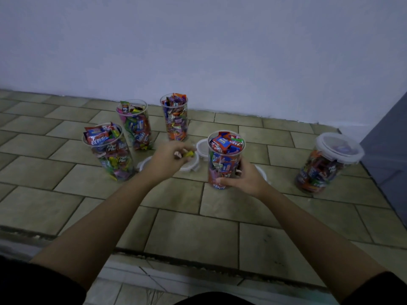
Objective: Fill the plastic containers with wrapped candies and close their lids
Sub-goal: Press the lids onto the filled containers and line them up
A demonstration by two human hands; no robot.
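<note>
**A pinch of candies beside the nearest tub**

The right hand [244,179] curled thumb and fingers round the lower wall of a tall clear plastic container [223,166], heaped to its rim with bright sweets [226,142], probably to steady it on the beige tiled floor [198,227]. Just to its left, the left hand [169,157] pinched a few small wrapped candies [189,154], one yellow, above a round translucent lid [189,167] lying flat, likely as a top-up. Three more open clear containers [136,124] stood full behind, unlidded. Well apart on the right, a fifth, capped container [326,166] seemed set aside as finished
</note>
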